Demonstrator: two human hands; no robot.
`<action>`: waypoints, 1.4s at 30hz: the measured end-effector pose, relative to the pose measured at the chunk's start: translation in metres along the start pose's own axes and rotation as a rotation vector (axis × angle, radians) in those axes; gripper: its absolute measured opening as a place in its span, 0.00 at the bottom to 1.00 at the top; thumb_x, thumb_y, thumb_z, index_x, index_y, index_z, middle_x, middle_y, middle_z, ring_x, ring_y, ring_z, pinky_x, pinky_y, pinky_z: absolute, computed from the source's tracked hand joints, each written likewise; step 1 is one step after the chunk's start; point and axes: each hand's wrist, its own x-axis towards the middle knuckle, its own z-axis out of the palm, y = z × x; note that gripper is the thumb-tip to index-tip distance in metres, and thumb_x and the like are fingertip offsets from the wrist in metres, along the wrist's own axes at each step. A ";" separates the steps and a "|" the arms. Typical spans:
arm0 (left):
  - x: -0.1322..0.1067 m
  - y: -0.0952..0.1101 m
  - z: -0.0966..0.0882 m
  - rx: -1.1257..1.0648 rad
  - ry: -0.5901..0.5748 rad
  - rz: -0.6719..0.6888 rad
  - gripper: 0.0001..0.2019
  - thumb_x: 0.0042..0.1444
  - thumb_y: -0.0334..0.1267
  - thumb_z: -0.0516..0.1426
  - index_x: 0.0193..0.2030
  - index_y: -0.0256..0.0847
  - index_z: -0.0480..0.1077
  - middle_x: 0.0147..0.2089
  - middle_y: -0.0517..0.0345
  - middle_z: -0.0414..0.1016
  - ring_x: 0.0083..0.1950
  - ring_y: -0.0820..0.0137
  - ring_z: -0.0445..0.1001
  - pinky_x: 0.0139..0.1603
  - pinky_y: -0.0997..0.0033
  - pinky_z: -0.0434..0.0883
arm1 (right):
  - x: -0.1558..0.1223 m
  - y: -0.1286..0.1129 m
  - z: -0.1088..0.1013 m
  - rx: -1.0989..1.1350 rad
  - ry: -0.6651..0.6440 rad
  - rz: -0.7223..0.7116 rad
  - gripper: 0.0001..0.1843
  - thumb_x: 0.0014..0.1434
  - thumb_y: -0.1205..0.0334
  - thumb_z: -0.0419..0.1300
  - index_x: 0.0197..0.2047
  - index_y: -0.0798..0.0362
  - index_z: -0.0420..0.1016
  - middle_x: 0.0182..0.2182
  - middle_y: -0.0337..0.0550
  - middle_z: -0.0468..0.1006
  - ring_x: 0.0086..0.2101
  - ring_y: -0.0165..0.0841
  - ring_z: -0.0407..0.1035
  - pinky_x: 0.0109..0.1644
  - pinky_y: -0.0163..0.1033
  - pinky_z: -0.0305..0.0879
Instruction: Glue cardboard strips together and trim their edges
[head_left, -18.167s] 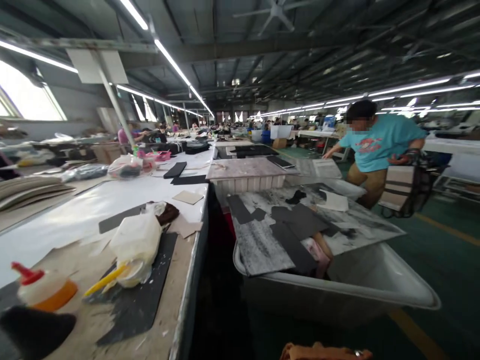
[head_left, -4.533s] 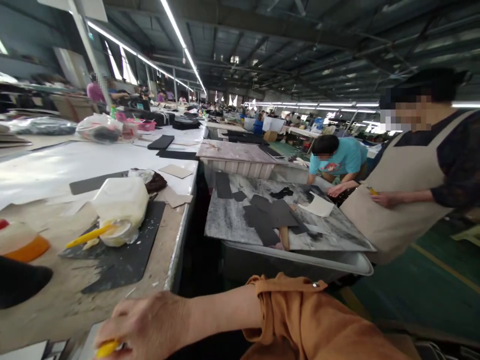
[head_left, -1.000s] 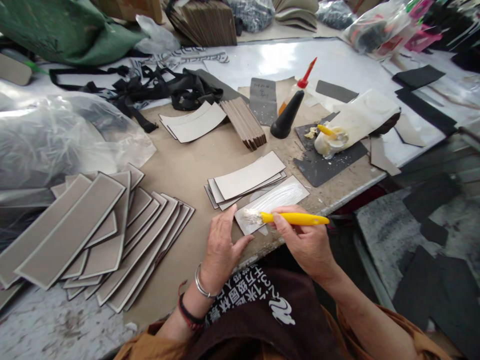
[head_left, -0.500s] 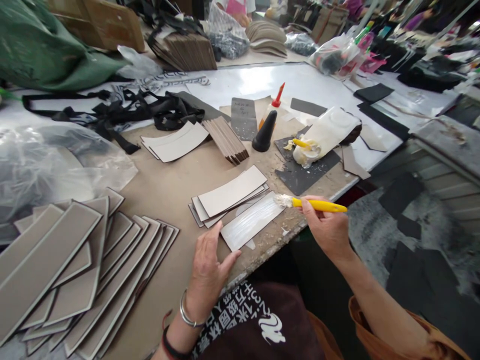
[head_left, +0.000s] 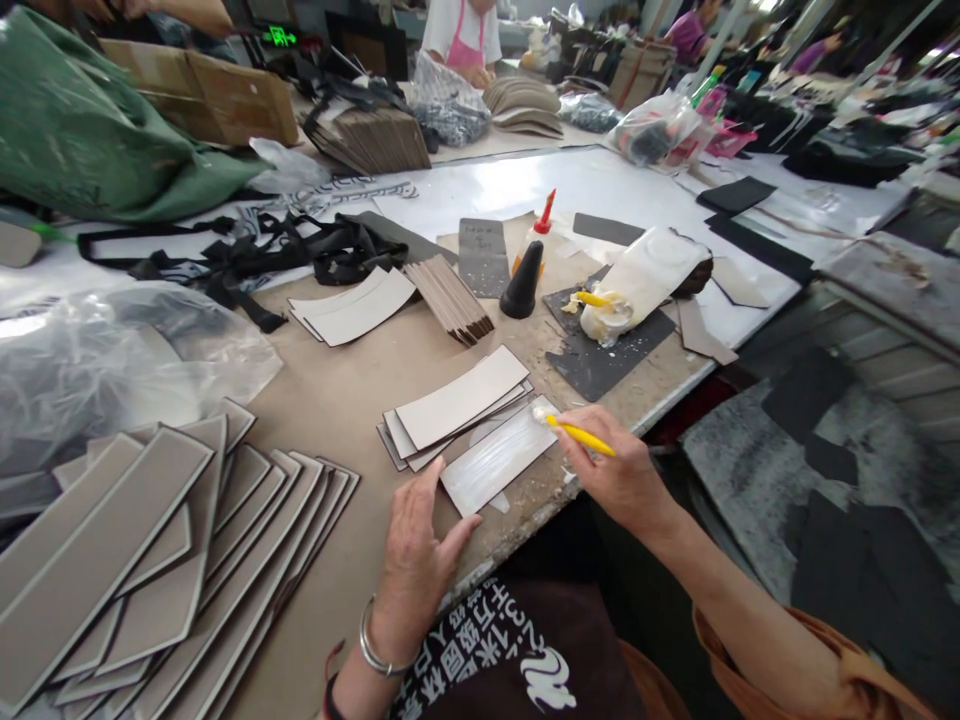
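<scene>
My right hand [head_left: 619, 465] is closed around the yellow handle of a brush [head_left: 581, 434]. Its white-coated bristles touch the far right end of a rectangular panel [head_left: 499, 455], whose face is streaked with wet white glue. At the panel's near left end rests my left hand [head_left: 420, 535], thumb and fingers spread along its edge. Just behind lies a small stack of pale panels [head_left: 461, 400]. A tipped white container [head_left: 652, 275] holds another yellow-handled tool at its glue-smeared mouth.
A fanned pile of bordered panels [head_left: 172, 560] fills the left. Further back are a black cone [head_left: 523, 285], a red-tipped bottle [head_left: 546, 212], a row of stacked strips [head_left: 450, 300], black straps [head_left: 322, 250] and clear plastic [head_left: 142, 350]. A person in a pink apron [head_left: 466, 40] stands behind.
My right hand has brought the brush left and slightly down, so its bristles now lie farther onto the panel's right end. My left hand stays at the panel's edge. The view has tilted up slightly.
</scene>
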 end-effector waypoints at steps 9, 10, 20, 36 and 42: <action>0.004 -0.001 -0.006 -0.020 -0.055 -0.023 0.32 0.51 0.39 0.60 0.61 0.39 0.52 0.53 0.45 0.67 0.54 0.59 0.64 0.55 0.53 0.66 | -0.019 -0.063 0.008 0.397 -0.079 0.053 0.09 0.59 0.70 0.53 0.42 0.52 0.70 0.34 0.43 0.74 0.37 0.32 0.70 0.41 0.37 0.69; 0.005 -0.001 -0.007 -0.023 -0.067 -0.023 0.33 0.51 0.39 0.60 0.61 0.39 0.51 0.52 0.45 0.67 0.54 0.60 0.64 0.55 0.53 0.66 | -0.018 -0.059 0.007 0.380 -0.069 0.083 0.08 0.59 0.69 0.53 0.41 0.52 0.70 0.34 0.43 0.74 0.36 0.32 0.70 0.41 0.37 0.69; 0.006 -0.002 -0.011 -0.051 -0.080 -0.032 0.34 0.49 0.34 0.61 0.61 0.40 0.52 0.54 0.45 0.66 0.55 0.59 0.64 0.55 0.51 0.66 | -0.004 -0.024 -0.033 0.101 0.086 0.299 0.07 0.59 0.59 0.54 0.36 0.50 0.72 0.33 0.43 0.74 0.34 0.36 0.70 0.42 0.43 0.67; 0.006 -0.044 0.011 -0.066 -0.096 0.149 0.46 0.41 0.39 0.66 0.64 0.37 0.46 0.54 0.43 0.69 0.52 0.56 0.69 0.50 0.57 0.71 | 0.216 -0.082 0.094 -0.275 -0.511 -0.059 0.12 0.60 0.60 0.48 0.36 0.54 0.71 0.33 0.46 0.76 0.34 0.34 0.69 0.35 0.35 0.59; 0.011 -0.043 0.013 -0.121 -0.100 0.163 0.47 0.40 0.45 0.65 0.64 0.33 0.47 0.50 0.39 0.72 0.47 0.54 0.72 0.44 0.57 0.72 | 0.241 -0.119 0.155 -0.333 -0.647 -0.131 0.16 0.60 0.56 0.47 0.41 0.55 0.73 0.36 0.51 0.77 0.37 0.40 0.71 0.37 0.38 0.61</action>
